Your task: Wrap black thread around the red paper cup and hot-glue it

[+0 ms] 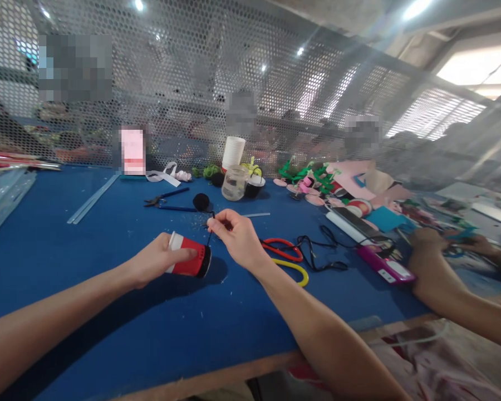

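Observation:
My left hand (pixel 152 260) is wrapped round a red and white paper cup (pixel 187 257), which lies tilted with its black end toward the right. Just right of the cup, my right hand (pixel 236 234) pinches a thin black strand (pixel 210 236) that runs down toward the cup's black end. Behind the fingers sits a ball of black yarn (pixel 201 202). Pliers with blue handles (pixel 173 195) lie open to its left. Scissors with red and yellow handles (pixel 284 249) rest partly behind my right wrist, their blades hidden.
Behind stand stacked white cups (pixel 234 151), a clear jar (pixel 234 184) and a black and white cup (pixel 255 185), near a perforated metal screen (pixel 183 72). A purple box (pixel 384 264), a black cord (pixel 317 253) and another person's hand (pixel 428 250) are at right.

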A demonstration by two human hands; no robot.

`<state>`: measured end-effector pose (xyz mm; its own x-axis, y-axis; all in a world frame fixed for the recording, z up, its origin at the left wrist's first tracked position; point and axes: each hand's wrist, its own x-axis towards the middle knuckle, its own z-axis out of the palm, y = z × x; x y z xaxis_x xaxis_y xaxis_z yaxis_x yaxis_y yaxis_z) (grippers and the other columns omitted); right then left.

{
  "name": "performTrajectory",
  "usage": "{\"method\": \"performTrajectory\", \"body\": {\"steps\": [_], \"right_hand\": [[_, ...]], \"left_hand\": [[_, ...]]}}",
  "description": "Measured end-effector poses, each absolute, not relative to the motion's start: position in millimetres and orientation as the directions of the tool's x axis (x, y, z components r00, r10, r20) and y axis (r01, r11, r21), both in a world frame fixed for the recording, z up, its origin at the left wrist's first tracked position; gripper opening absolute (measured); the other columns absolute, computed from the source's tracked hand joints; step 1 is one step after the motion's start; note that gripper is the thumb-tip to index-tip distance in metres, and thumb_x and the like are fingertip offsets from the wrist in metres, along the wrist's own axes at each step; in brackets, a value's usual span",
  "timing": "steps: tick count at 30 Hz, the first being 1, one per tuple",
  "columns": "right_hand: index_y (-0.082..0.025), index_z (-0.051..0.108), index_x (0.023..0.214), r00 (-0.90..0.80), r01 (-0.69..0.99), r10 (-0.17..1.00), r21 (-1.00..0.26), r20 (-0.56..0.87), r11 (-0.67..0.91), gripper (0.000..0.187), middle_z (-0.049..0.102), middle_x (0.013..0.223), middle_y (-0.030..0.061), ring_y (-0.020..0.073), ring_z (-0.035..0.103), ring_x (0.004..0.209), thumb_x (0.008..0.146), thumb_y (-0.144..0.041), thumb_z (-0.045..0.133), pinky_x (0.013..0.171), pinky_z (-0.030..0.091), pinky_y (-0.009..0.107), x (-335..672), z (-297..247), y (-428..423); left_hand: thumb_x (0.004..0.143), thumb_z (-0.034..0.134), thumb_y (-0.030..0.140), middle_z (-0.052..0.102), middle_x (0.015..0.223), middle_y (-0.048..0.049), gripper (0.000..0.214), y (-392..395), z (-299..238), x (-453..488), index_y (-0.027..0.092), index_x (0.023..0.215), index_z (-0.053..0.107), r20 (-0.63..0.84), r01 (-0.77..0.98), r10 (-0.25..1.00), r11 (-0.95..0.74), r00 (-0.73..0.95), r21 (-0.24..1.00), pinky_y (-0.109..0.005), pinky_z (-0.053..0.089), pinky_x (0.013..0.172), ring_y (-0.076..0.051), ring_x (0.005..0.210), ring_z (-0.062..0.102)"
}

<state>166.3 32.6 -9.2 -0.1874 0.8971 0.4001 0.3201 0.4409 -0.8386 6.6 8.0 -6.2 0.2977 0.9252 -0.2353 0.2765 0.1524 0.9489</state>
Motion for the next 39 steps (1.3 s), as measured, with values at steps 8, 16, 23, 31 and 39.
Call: {"method": "performTrajectory", "body": {"steps": [8, 16, 23, 31, 39], "right_hand": [[-0.016, 0.049, 0.062, -0.208, 0.351, 0.881, -0.808, 0.425, 0.473, 0.017, 0.056, 0.059, 0.0006, 0.0103, 0.048, 0.054, 0.073, -0.028, 0.048, 0.054, 0.038, 0.022, 165.3, -11.4, 33.9], [-0.016, 0.049, 0.061, -0.218, 0.398, 0.889, -0.795, 0.402, 0.457, 0.017, 0.055, 0.058, 0.0, 0.01, 0.048, 0.053, 0.073, -0.027, 0.048, 0.053, 0.037, 0.022, 164.2, -8.9, 31.9], [-0.016, 0.049, 0.061, -0.24, 0.449, 0.903, -0.784, 0.357, 0.429, 0.016, 0.056, 0.06, 0.0007, 0.0106, 0.048, 0.055, 0.073, -0.026, 0.047, 0.055, 0.036, 0.022, 161.5, -8.2, 29.3], [-0.017, 0.048, 0.061, -0.245, 0.44, 0.909, -0.797, 0.336, 0.413, 0.016, 0.052, 0.058, -0.0008, 0.0103, 0.045, 0.053, 0.073, -0.027, 0.047, 0.052, 0.034, 0.022, 162.0, -11.7, 29.5], [-0.017, 0.047, 0.061, -0.257, 0.443, 0.92, -0.81, 0.297, 0.385, 0.016, 0.05, 0.056, -0.0011, 0.0101, 0.043, 0.051, 0.073, -0.027, 0.047, 0.051, 0.034, 0.022, 160.9, -11.7, 27.9]], "left_hand": [[0.065, 0.053, 0.032, 0.037, 0.044, 0.0064, 0.024, 2.6, -3.8, 4.2, 0.013, 0.051, 0.046, -0.126, 0.315, 0.902, -0.012, 0.413, 0.949, -0.018, 0.022, 0.041, -0.005, 0.042, 0.03], [0.065, 0.053, 0.034, 0.039, 0.046, 0.0052, 0.025, 0.2, -4.5, 1.7, 0.012, 0.054, 0.048, -0.074, 0.319, 0.908, -0.068, 0.412, 0.945, -0.018, 0.024, 0.041, -0.005, 0.044, 0.03], [0.063, 0.054, 0.035, 0.04, 0.046, 0.0051, 0.024, -0.4, -4.6, 2.0, 0.013, 0.054, 0.049, -0.058, 0.332, 0.92, -0.081, 0.388, 0.94, -0.017, 0.026, 0.041, -0.006, 0.043, 0.031], [0.066, 0.051, 0.035, 0.035, 0.046, 0.0054, 0.024, -1.8, -0.9, 0.2, 0.013, 0.056, 0.048, -0.034, 0.396, 0.908, -0.148, 0.418, 0.906, -0.017, 0.024, 0.039, -0.005, 0.043, 0.029], [0.066, 0.05, 0.03, 0.032, 0.044, 0.0058, 0.021, -2.8, 2.0, 0.6, 0.014, 0.053, 0.042, 0.006, 0.399, 0.891, -0.209, 0.453, 0.893, -0.017, 0.02, 0.037, -0.005, 0.041, 0.025]]}}
